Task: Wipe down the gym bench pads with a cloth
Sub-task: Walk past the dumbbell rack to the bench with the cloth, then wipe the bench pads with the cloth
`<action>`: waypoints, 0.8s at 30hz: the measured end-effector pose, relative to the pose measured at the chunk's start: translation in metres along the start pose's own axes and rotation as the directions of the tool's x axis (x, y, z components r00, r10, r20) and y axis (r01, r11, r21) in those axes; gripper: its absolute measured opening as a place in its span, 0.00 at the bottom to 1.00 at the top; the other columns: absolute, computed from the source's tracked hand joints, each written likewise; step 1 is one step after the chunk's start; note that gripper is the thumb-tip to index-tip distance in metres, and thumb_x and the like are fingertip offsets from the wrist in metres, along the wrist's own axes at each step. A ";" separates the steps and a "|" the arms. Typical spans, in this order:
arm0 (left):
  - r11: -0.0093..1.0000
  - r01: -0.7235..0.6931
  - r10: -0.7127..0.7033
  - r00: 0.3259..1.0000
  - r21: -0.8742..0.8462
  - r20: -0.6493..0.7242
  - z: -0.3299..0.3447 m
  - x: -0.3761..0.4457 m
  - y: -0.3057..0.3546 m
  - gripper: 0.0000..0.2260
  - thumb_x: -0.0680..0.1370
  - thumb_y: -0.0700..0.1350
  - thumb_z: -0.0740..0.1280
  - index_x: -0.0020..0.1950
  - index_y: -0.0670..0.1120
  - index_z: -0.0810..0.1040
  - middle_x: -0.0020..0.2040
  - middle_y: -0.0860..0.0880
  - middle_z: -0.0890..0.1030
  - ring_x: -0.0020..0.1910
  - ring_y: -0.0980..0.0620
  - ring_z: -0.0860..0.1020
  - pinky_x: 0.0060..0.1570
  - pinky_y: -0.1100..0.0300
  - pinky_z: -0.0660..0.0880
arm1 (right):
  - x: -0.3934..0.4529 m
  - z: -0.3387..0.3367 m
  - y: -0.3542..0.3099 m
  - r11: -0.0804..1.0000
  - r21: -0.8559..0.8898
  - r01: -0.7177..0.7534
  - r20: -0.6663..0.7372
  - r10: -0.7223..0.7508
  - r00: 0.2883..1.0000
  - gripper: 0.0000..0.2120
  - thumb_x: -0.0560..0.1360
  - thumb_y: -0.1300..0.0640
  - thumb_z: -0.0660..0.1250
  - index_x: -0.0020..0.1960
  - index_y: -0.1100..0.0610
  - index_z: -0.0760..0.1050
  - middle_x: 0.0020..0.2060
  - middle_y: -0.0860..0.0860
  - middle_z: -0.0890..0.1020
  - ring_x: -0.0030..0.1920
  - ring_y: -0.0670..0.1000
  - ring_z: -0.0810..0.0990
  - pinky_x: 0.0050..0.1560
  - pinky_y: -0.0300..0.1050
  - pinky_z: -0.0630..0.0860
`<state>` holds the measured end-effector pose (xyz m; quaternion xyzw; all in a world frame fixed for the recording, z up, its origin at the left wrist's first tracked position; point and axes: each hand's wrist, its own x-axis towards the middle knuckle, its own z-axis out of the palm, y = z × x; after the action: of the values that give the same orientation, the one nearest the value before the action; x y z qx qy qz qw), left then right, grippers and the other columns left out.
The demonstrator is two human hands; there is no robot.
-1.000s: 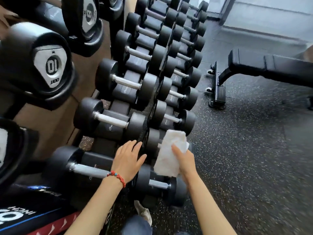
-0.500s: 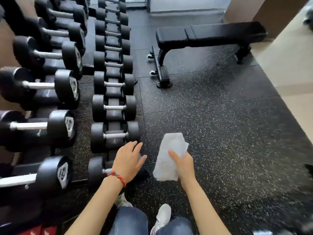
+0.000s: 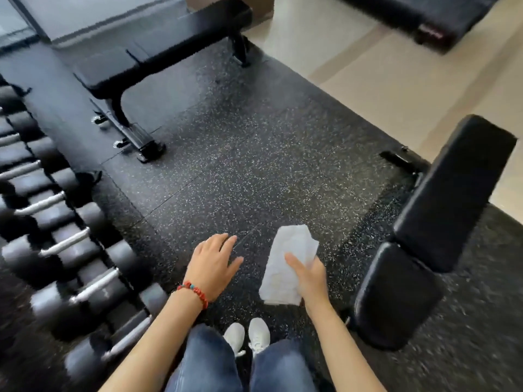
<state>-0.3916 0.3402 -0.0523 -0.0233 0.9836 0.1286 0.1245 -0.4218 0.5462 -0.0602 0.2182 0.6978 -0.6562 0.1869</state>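
Note:
My right hand point(image 3: 308, 275) holds a folded white cloth point(image 3: 288, 258) out in front of me, thumb on top of it. My left hand point(image 3: 212, 261) hovers beside it with relaxed fingers and holds nothing; a red bead bracelet is on that wrist. Just to the right of the cloth stands a black padded bench point(image 3: 430, 222) with a raised back pad and a lower seat pad. A second black flat bench point(image 3: 158, 49) stands farther off at the upper left. Neither hand touches a bench.
A rack of black dumbbells point(image 3: 68, 244) runs along the left edge. Speckled black rubber flooring point(image 3: 254, 165) lies between the benches, with pale tile floor point(image 3: 382, 75) beyond. Another dark padded piece of equipment point(image 3: 424, 15) sits at the top right. My jeans and white shoes point(image 3: 246, 335) show below.
The view has swung right, away from the dumbbell rack toward the open floor, bringing the near bench into sight on the right. Both hands keep the same pose, cloth still held.

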 end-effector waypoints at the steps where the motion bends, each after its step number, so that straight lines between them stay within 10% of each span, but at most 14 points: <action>1: 0.999 -0.038 0.038 0.999 0.011 0.015 0.002 0.003 0.007 0.25 0.79 0.57 0.56 0.73 0.47 0.62 0.71 0.46 0.67 0.70 0.47 0.63 0.69 0.52 0.60 | -0.005 -0.009 0.004 0.999 0.040 -0.008 -0.046 0.010 0.999 0.06 0.71 0.59 0.71 0.45 0.52 0.76 0.42 0.48 0.82 0.43 0.49 0.81 0.42 0.46 0.78; 14: 0.896 -0.442 0.434 0.889 0.029 0.150 0.027 0.004 0.092 0.24 0.79 0.57 0.55 0.73 0.47 0.61 0.72 0.47 0.66 0.71 0.48 0.61 0.69 0.52 0.57 | -0.077 -0.090 0.062 0.969 0.247 0.010 -0.484 0.115 0.867 0.18 0.70 0.58 0.72 0.58 0.58 0.74 0.49 0.53 0.81 0.49 0.52 0.79 0.50 0.50 0.76; 24: 0.844 -0.534 0.520 0.837 0.049 0.173 0.052 -0.007 0.188 0.25 0.79 0.58 0.55 0.73 0.47 0.62 0.71 0.46 0.66 0.71 0.47 0.62 0.69 0.51 0.58 | -0.109 -0.200 0.092 0.968 0.243 0.061 -0.600 0.100 0.794 0.13 0.71 0.57 0.72 0.53 0.57 0.75 0.41 0.46 0.80 0.40 0.44 0.78 0.30 0.32 0.72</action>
<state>-0.3875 0.5357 -0.0529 0.2642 0.9444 0.1122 0.1603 -0.2751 0.7429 -0.0630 0.4464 0.6301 -0.6316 -0.0692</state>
